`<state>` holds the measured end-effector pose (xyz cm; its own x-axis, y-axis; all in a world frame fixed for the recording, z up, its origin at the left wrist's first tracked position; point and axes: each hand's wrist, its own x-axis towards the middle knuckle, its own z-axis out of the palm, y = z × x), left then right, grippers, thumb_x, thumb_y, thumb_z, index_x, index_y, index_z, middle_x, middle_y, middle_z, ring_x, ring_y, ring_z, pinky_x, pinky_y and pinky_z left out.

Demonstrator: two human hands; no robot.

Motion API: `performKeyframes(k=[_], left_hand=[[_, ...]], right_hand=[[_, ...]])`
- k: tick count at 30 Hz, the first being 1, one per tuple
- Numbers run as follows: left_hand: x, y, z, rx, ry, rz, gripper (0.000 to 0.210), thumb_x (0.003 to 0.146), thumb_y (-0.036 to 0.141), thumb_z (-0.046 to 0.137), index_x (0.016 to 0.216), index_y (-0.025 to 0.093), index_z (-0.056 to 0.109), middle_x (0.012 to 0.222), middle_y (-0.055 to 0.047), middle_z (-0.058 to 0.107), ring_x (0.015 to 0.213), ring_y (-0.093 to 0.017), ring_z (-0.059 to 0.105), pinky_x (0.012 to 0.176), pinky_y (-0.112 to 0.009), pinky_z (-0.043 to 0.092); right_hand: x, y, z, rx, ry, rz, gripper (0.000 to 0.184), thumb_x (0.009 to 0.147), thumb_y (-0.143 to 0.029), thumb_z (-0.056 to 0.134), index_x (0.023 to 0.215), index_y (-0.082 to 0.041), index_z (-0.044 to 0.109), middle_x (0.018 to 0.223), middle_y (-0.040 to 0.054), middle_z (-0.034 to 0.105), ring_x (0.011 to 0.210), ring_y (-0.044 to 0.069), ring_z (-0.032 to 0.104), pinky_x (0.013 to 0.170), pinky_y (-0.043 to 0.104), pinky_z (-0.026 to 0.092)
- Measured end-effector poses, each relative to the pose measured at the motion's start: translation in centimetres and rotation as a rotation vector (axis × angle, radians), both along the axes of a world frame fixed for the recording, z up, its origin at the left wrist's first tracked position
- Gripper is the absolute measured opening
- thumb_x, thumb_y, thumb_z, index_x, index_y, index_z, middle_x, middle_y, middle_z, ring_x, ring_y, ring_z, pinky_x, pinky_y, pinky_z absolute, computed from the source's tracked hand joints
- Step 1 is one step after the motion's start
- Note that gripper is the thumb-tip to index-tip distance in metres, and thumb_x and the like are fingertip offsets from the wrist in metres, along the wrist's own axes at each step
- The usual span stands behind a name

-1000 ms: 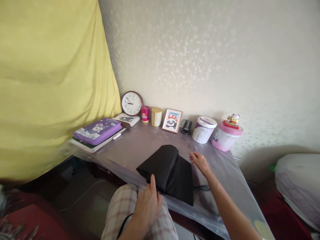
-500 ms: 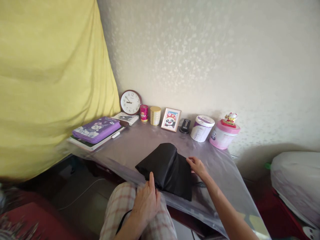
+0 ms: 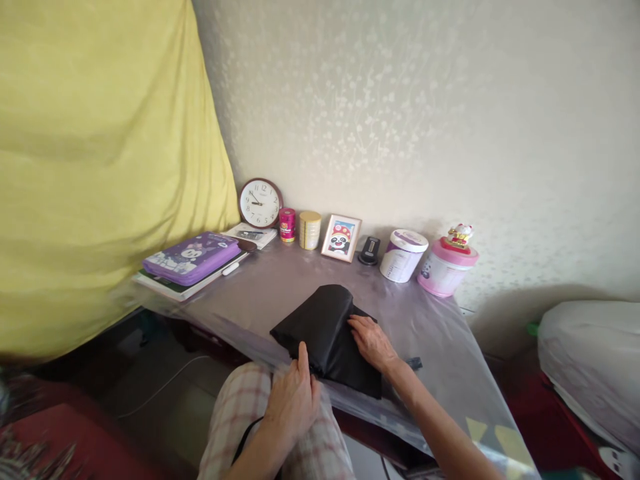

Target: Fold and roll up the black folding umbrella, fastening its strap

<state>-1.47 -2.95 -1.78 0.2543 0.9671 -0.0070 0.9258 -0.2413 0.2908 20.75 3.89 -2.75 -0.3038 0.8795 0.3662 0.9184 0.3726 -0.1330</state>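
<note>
A folded piece of smooth black cloth [image 3: 320,320] lies on the table near its front edge, with a raised fold down its middle and a flatter part on the right. My left hand [image 3: 295,397] is at its near edge, index finger stretched along the cloth and the other fingers curled at the edge, partly hidden. On the flatter right part rests my right hand [image 3: 373,341], fingers extended, tips against the raised fold. Just right of that wrist is a small dark object [image 3: 415,363] whose kind I cannot make out.
Along the wall stand a clock [image 3: 261,203], a pink can [image 3: 287,225], a yellow-lidded jar [image 3: 310,231], a panda picture frame [image 3: 341,238], a black stand [image 3: 369,251], a white-purple tub [image 3: 403,256] and a pink tub [image 3: 447,268]. A purple case [image 3: 193,258] lies left.
My right hand has moved left from the cloth's right edge onto its top, against the fold. The small dark object beside the wrist now shows more clearly. My left hand has stayed put.
</note>
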Motion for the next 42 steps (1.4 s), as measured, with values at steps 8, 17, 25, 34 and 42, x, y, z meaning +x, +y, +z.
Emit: performKeyframes(k=[8,17,25,34,42], left_hand=[[0.0,0.0,-0.2,0.022,-0.002,-0.001,0.058,0.086,0.018,0.029,0.139,-0.001,0.018,0.104,-0.016,0.061,0.089,-0.022,0.060,0.072,-0.029,0.043],[0.0,0.1,0.0,0.026,-0.025,-0.018,0.058,0.086,0.018,0.029,0.140,-0.001,0.019,0.101,-0.015,0.061,0.086,-0.021,0.060,0.072,-0.029,0.043],[0.0,0.0,-0.1,0.026,-0.051,-0.023,0.059,0.086,0.019,0.027,0.140,0.000,0.017,0.100,-0.015,0.060,0.081,-0.020,0.060,0.068,-0.029,0.043],[0.0,-0.1,0.3,0.004,-0.039,-0.012,0.059,0.085,0.019,0.029,0.140,0.002,0.018,0.099,-0.013,0.061,0.080,-0.019,0.060,0.068,-0.027,0.042],[0.0,0.0,0.2,0.002,-0.042,-0.004,0.059,0.085,0.020,0.029,0.141,0.002,0.017,0.100,-0.014,0.061,0.081,-0.020,0.060,0.068,-0.029,0.042]], right_hand=[[-4.3,-6.4,1.3,-0.082,-0.033,0.183,0.024,0.086,-0.012,0.043,0.098,-0.018,0.063,0.108,0.0085,0.061,0.095,0.021,0.055,0.085,0.035,0.047],[-0.6,-6.1,2.8,-0.081,0.435,-0.142,0.025,0.090,-0.028,0.039,0.098,-0.020,0.061,0.094,0.0060,0.065,0.086,0.017,0.061,0.078,0.030,0.048],[3.2,-3.0,0.8,-0.420,0.953,-0.581,0.030,0.076,-0.042,0.053,0.093,-0.018,0.056,0.059,-0.0012,0.056,0.053,0.015,0.057,0.048,0.026,0.049],[0.8,-2.4,1.9,-0.461,1.143,-0.575,0.029,0.069,-0.045,0.059,0.066,-0.017,0.054,0.047,-0.0064,0.044,0.039,0.007,0.042,0.034,0.016,0.030],[-1.4,-0.8,4.0,-0.486,1.357,-0.395,0.031,0.065,-0.043,0.063,0.083,-0.018,0.059,0.066,-0.0022,0.061,0.057,0.011,0.057,0.047,0.019,0.041]])
